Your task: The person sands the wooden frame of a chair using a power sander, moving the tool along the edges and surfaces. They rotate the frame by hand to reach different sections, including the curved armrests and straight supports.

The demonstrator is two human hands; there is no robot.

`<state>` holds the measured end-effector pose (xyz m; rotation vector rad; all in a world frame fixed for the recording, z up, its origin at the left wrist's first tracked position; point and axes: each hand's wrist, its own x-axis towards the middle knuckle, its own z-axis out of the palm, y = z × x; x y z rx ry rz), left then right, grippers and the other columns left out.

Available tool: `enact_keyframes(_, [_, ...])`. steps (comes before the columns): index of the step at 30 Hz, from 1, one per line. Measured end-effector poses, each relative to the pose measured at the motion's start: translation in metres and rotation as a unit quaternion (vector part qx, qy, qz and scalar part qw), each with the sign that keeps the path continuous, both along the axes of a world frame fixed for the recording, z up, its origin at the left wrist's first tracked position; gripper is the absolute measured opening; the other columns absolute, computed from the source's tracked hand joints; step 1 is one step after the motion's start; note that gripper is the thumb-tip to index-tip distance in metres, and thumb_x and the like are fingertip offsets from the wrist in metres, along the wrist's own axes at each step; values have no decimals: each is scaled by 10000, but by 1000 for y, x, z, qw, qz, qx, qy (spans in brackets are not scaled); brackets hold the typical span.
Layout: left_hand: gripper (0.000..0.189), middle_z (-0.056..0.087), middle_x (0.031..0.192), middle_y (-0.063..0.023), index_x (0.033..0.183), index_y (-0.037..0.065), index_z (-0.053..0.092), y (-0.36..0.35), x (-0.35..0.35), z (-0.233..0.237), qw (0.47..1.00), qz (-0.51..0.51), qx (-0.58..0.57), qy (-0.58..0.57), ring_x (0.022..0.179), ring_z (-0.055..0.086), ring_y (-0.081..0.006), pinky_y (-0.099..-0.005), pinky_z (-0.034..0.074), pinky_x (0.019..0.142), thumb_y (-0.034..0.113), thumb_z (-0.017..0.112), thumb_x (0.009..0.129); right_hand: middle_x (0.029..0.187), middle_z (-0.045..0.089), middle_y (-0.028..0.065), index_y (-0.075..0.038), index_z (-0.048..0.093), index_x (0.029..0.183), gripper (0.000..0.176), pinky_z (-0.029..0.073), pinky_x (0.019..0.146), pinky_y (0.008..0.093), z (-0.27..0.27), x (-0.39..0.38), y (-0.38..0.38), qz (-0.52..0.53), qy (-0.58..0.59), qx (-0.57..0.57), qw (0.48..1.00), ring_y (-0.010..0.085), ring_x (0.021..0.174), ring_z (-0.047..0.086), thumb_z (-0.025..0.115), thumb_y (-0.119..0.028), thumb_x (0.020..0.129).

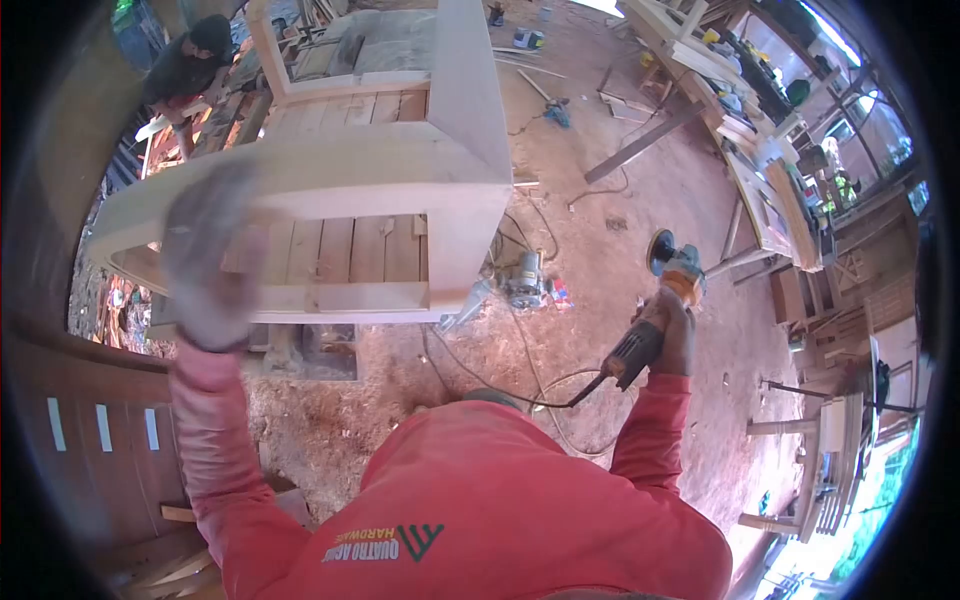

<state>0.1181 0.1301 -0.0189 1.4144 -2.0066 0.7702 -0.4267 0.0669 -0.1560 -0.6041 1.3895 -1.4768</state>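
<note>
A pale wooden bench-like frame [340,165] with slats fills the upper left of the head view. My left hand [215,265], smeared by motion and seemingly gloved, is over the frame's left part; its fingers are too blurred to read. On the right, my right hand [672,325] is wrapped round an orange and black power tool [636,352], a grinder or sander. The tool's round disc [660,251] points away from me and is apart from the frame. A black cord runs from its rear end toward my body.
Another person [188,72] bends over wood at the upper left. A second power tool [524,280] rests on the dusty floor beside the frame, among looping cords. A long workbench [745,190] with timber stands on the right. A blue object [557,112] lies farther off.
</note>
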Motion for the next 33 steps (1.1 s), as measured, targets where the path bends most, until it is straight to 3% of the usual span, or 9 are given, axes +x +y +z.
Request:
enact_keyframes(2, [335,646,1395,-166,1229,42,675,-12,-70,4,996,-93,9,-12,1302,596,-391,-532,424,1113,183,642,927,782,621,73,-30,580,1047,202,582,568,345,-2,-2,10,10,9,-29,999,208,635,659,664,-184,946])
enact_keyframes(3, [293,657,1379,-93,1169,123,715,-25,-92,-2,990,-141,-3,24,1274,614,-320,-519,422,1105,298,670,939,784,621,65,-34,590,1033,193,577,566,338,-3,2,9,33,13,-41,999,202,639,659,666,-192,951])
enact_keyframes(5, [370,620,1424,-39,1270,182,684,-39,-128,-9,990,-127,-28,48,1313,585,-239,-492,407,1131,311,647,925,776,625,47,-49,617,970,193,566,566,321,-16,-2,5,68,41,-54,995,186,640,656,670,-235,966])
enact_keyframes(7, [417,598,1469,-74,1340,172,664,-47,-122,-19,989,-126,-60,48,1372,547,-257,-504,374,1162,347,601,967,777,639,53,-55,629,952,233,569,573,316,-27,3,6,88,19,-64,994,182,631,650,669,-283,975])
enact_keyframes(12, [498,569,1500,-120,1381,132,641,-14,13,-53,981,106,-157,44,1435,480,-333,-532,318,1191,398,608,962,785,655,80,-66,627,980,338,568,581,326,-11,25,40,84,36,-17,996,192,629,647,654,-403,981])
enact_keyframes(16, [645,436,1575,-243,1534,0,435,7,147,-94,919,237,-247,195,1479,364,-461,-562,279,1202,358,563,1013,837,644,84,-56,608,1059,430,568,623,329,-6,27,61,91,36,-39,994,202,696,653,631,-478,980])
enact_keyframes(19, [681,387,1598,-264,1579,31,355,3,222,-122,880,285,-296,238,1440,425,-457,-575,322,1180,376,554,1026,884,644,92,-37,598,1122,440,570,653,324,23,80,85,35,73,-90,993,200,741,655,615,-458,993])
enact_keyframes(25, [726,352,1564,-362,1568,-85,277,22,264,-161,881,6,-193,431,1432,388,-530,-518,367,1180,274,592,1022,951,658,119,-1,571,1238,458,588,700,331,81,226,160,-60,101,-148,982,211,804,674,616,-392,1005])
enact_keyframes(33, [713,328,1596,-329,1578,-76,247,52,263,-277,845,4,-56,531,1481,328,-504,-517,305,1223,264,556,1033,943,663,110,2,565,1226,445,586,679,324,153,361,209,-35,154,-147,976,199,809,677,644,-375,1002])
